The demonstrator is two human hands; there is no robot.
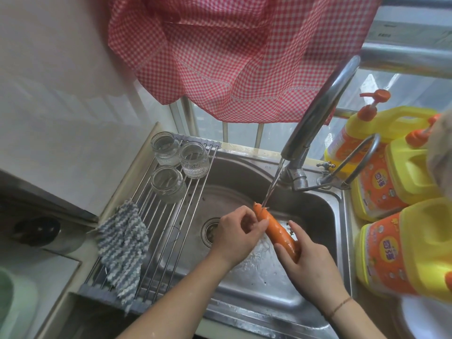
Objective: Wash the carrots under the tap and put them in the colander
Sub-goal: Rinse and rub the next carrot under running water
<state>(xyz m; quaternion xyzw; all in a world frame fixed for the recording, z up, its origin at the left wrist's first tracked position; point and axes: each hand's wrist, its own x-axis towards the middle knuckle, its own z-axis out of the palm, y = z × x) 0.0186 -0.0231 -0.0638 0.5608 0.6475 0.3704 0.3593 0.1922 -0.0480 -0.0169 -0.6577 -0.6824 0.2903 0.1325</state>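
An orange carrot lies slanted over the steel sink, its upper tip under the water stream from the tap. My right hand grips the carrot's lower end. My left hand has its fingers curled against the carrot's upper part. Water is running. No colander is plainly in view; a green object at the left edge is too cut off to identify.
A roll-up drying rack covers the sink's left part, with three upturned glass jars and a striped cloth on it. Yellow detergent bottles crowd the right counter. A red checked cloth hangs above. The drain sits left of centre.
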